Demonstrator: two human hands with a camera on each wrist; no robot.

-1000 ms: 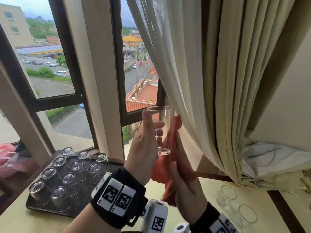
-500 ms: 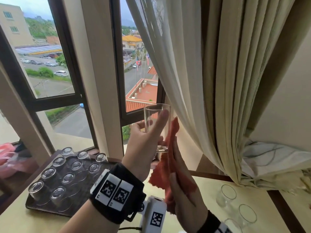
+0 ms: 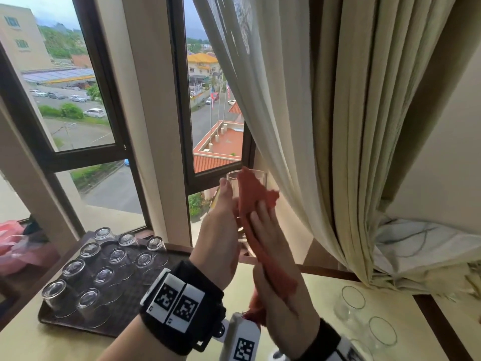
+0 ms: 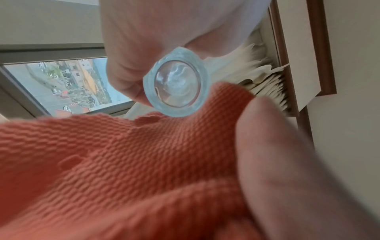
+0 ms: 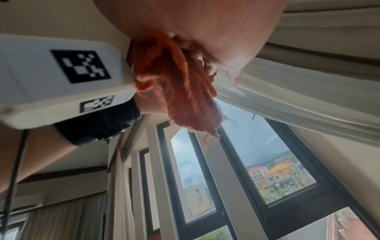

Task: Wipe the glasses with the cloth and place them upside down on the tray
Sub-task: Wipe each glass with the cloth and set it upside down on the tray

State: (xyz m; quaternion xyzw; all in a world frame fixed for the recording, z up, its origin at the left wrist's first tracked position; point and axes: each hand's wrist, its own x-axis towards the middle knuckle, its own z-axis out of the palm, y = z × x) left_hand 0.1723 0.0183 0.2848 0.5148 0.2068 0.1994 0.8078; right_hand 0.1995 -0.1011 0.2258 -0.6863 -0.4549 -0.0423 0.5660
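Note:
My left hand (image 3: 223, 204) holds a clear glass (image 3: 234, 187) upright, raised in front of the window, with the thumb along its near side. The left wrist view shows the glass's thick round base (image 4: 176, 88) between my fingers. My right hand (image 3: 270, 243) holds an orange-red cloth (image 3: 253, 194) and presses it with straight fingers (image 3: 263, 217) against the glass, up to the rim. The cloth (image 4: 123, 162) fills the lower left wrist view, and its tail (image 5: 179, 84) hangs from under my right palm. A dark tray (image 3: 132, 306) at lower left carries several upturned glasses (image 3: 91, 251).
Two upright glasses (image 3: 352, 298) (image 3: 382, 332) stand on the beige table (image 3: 26, 342) at lower right. A cream curtain (image 3: 338, 126) hangs just right of the raised glass. The window frame (image 3: 179, 126) is behind it. Pink plastic (image 3: 10, 241) lies at far left.
My right hand has slid the cloth up the glass, from its lower part to the rim. The left hand has kept the glass raised, and its thumb has shifted on the glass.

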